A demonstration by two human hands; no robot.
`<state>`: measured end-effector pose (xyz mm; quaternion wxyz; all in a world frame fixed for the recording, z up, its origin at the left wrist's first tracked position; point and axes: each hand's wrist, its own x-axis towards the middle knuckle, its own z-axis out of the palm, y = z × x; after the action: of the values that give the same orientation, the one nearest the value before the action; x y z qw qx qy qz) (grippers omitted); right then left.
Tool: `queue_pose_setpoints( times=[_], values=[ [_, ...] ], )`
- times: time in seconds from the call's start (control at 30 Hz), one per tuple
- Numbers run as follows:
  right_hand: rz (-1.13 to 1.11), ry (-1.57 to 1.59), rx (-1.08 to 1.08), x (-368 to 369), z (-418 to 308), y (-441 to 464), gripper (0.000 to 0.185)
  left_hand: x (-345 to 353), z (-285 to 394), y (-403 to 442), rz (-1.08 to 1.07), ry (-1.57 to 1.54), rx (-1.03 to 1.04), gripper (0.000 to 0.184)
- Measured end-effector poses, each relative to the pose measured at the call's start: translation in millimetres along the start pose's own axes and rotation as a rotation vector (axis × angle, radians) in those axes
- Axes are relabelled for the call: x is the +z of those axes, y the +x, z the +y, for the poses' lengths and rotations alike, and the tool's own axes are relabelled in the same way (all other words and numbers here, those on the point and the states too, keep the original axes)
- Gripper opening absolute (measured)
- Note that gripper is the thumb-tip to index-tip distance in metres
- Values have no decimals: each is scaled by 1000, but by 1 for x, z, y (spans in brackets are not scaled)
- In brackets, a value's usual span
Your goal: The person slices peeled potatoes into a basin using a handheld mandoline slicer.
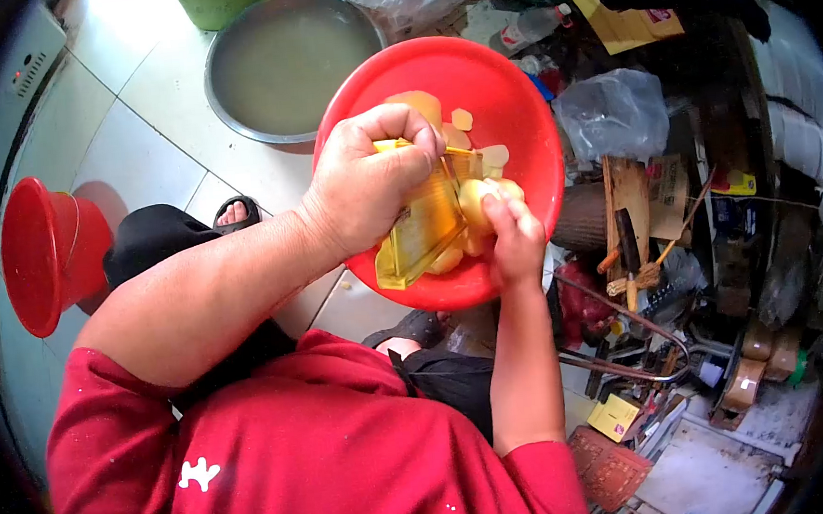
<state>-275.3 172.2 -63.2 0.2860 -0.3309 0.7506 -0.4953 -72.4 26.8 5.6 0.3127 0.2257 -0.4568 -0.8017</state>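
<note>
My left hand (371, 178) is closed around the upper end of a yellow mandoline slicer (421, 227), which is tilted over a red basin (530, 141). In my right hand (515, 239) is a peeled, pale yellow potato (473, 204), pressed against the slicer's side; my fingers hide part of it. Thin, round potato slices (493, 159) lie in the basin beyond the slicer. More pale pieces show beneath the slicer, partly covered by it and by my hands.
Behind the basin stands a metal bowl (295, 63) of cloudy water. To the left is a red bucket (33, 258) on the tiled floor (155, 132). Clutter crowds the right side: a clear plastic bag (613, 114), a plastic bottle (531, 29), wood pieces and a knife (629, 240).
</note>
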Motion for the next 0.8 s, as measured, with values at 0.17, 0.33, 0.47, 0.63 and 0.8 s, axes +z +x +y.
queue_pose_setpoints(
  times=[0.17, 0.33, 0.47, 0.63, 0.8],
  values=[
    [1, 175, 122, 21, -39, -16, 43, -4, -2, -3, -3, 89, 19, 6],
    [144, 134, 317, 12, -17, 8, 42, -5, -4, -2, -22, 22, 30, 5],
    [-20, 94, 116, 30, -63, -32, 43, -5, -1, -6, -5, 42, 4, 5],
    [146, 107, 346, 11, -4, 18, 44, -4, -1, -7, -34, 77, 46, 5],
    [-35, -32, 22, 30, -67, -30, 48, -7, -3, -5, -14, 30, 25, 5]
  ],
)
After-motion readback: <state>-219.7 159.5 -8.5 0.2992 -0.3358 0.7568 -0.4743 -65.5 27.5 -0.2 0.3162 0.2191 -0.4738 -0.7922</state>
